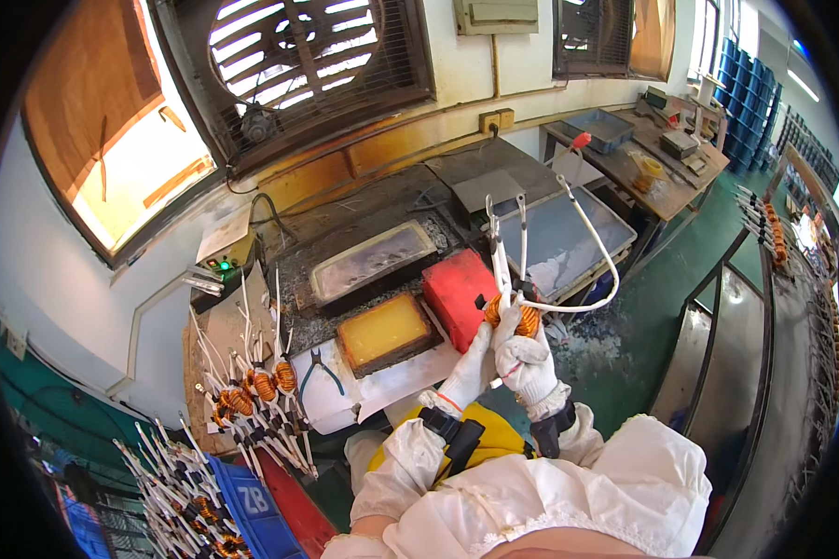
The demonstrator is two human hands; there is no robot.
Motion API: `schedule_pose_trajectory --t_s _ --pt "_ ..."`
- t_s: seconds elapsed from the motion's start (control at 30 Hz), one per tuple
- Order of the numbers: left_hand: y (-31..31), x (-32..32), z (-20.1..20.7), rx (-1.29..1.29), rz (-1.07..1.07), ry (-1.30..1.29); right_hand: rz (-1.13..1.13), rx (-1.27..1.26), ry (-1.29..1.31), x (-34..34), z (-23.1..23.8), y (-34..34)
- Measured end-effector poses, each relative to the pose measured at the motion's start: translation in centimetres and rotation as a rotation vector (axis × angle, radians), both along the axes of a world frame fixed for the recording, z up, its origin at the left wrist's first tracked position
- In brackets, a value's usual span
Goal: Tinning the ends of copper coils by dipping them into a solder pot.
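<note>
From my end, I judge the work in hand to be steadying an orange-wound coil (pixel 529 321) by its body, with its white leads (pixel 501 256) standing up and one longer lead (pixel 615 279) bowing out to the right. The coil is up in front of the person, just beside the red box (pixel 452 291). The gloved left hand (pixel 474 365) has its fingers drawn in on the coil's left side, thumb and fingers nearly together. The right hand (pixel 529 368) has its fingers bent in close below it; I cannot tell if it grips the coil or only braces it. I'd say the next move calls for a firm hold and a slow wrist, with the leads kept from snagging

To the left of the box I see a yellow-filled pan (pixel 391 358), a longer grey pan (pixel 316 285) behind it, and pliers (pixel 319 374) on a white sheet (pixel 410 380). More coils (pixel 263 384) lie further left, above a blue crate (pixel 261 512). The red box blocks a straight path to both pans, and the bowed lead reaches out over the grey tray (pixel 573 233), so I'd watch that side
</note>
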State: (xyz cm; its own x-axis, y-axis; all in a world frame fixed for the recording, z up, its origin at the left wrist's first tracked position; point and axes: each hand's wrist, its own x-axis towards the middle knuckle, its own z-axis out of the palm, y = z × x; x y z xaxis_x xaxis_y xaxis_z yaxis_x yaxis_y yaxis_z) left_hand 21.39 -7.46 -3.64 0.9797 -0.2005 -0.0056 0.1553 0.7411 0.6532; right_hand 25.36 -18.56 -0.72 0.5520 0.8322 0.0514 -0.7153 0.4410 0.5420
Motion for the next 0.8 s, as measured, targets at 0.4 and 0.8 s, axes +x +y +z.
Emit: schedule_pose_trajectory --t_s 0.4,0.8 --pt "-0.1 0.5 0.2 0.002 0.193 0.145 0.208 -0.139 -0.177 -1.2 -0.6 -0.3" --pt "1.0 0.1 -1.4 0.322 0.514 0.053 -0.34 -1.671 -1.47 -1.7 -0.5 -0.9"
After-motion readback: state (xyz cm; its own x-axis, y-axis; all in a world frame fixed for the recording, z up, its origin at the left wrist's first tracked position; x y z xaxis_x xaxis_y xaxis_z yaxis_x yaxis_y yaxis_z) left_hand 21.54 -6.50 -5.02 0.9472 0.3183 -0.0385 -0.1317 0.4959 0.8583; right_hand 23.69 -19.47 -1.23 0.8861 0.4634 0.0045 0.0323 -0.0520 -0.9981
